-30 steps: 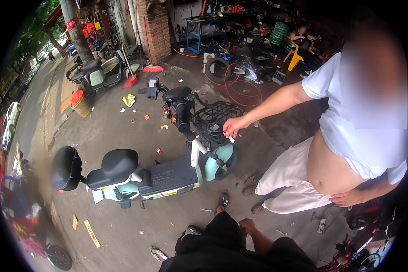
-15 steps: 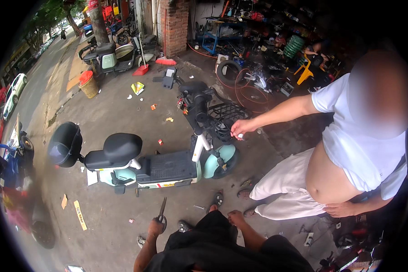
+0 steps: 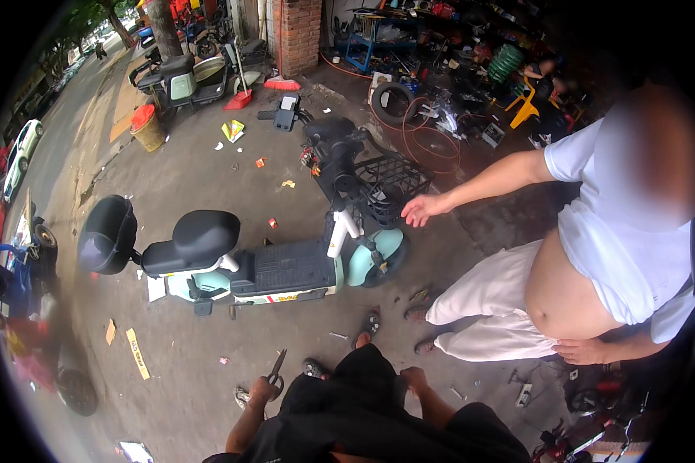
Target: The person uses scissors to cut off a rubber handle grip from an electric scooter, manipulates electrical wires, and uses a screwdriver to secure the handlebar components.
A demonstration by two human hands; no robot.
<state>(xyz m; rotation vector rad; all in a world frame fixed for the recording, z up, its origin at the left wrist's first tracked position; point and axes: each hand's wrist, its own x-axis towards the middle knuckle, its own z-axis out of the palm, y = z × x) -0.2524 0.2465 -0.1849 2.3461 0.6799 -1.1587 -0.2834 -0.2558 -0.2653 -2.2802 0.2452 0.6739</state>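
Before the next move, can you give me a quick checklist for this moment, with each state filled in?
1. Scissors in the left hand: ok, gripped by the handles.
2. Blades pointing away from the wearer: ok, they point forward.
3. Right hand free: cannot tell; its fingers look curled and could hide something small.
4. Co-worker's hand clear of the scooter: cannot tell; it is very near the front basket.
5. Ground free of loose tools: not ok; a wrench lies there.
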